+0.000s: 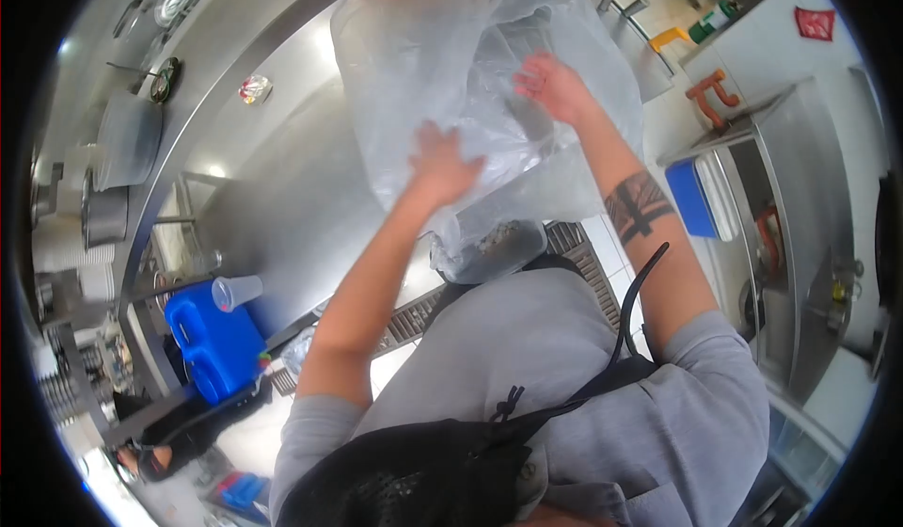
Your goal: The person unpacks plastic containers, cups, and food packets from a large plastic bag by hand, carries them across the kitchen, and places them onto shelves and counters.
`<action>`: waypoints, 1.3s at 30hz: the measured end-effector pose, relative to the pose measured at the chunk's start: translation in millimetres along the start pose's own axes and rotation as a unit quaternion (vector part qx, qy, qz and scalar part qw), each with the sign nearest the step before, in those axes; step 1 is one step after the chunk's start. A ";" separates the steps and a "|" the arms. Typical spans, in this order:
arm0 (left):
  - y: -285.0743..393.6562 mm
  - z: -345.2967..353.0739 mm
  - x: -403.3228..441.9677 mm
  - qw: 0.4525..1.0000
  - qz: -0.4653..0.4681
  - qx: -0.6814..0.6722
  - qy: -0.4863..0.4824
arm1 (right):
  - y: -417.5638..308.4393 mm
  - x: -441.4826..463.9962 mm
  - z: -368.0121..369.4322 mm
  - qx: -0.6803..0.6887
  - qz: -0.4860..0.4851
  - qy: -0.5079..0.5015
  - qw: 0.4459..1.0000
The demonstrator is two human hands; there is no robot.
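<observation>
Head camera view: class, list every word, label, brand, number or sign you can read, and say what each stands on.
No text can be read in this view.
Red item on the white wall: faint marks, too blurred to read.
Small red-and-white item on the metal counter: any print is too small to read.
Blue jug: no readable lettering.
Plastic sheeting by the hands: no visible print.
</observation>
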State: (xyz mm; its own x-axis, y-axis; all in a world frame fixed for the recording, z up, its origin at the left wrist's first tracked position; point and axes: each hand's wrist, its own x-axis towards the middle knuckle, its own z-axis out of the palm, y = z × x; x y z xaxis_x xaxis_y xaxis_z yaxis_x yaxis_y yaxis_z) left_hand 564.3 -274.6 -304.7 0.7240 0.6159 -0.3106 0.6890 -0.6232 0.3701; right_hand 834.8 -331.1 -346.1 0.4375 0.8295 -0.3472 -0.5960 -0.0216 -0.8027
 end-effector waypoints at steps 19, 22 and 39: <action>14.9 -119.2 -65.7 0.943 -0.139 0.151 0.264 | -248.8 90.8 -26.5 -0.382 -0.339 -0.055 0.858; 56.4 -135.8 -70.7 0.938 -0.111 0.030 0.326 | -252.8 96.6 -36.1 -0.341 -0.347 -0.062 0.871; 71.3 -228.3 -116.7 0.791 -0.161 -0.165 0.567 | -56.5 75.2 -26.0 -0.730 -0.200 -0.349 0.553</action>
State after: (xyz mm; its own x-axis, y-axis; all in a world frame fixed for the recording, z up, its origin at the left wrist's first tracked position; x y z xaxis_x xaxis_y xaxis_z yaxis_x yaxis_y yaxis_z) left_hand 521.1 -280.9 -42.2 -0.1123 0.8703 0.4796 0.6497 -0.3009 0.6981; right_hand 918.9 -282.1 -339.5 -0.3316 0.9332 -0.1384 0.8557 0.2357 -0.4607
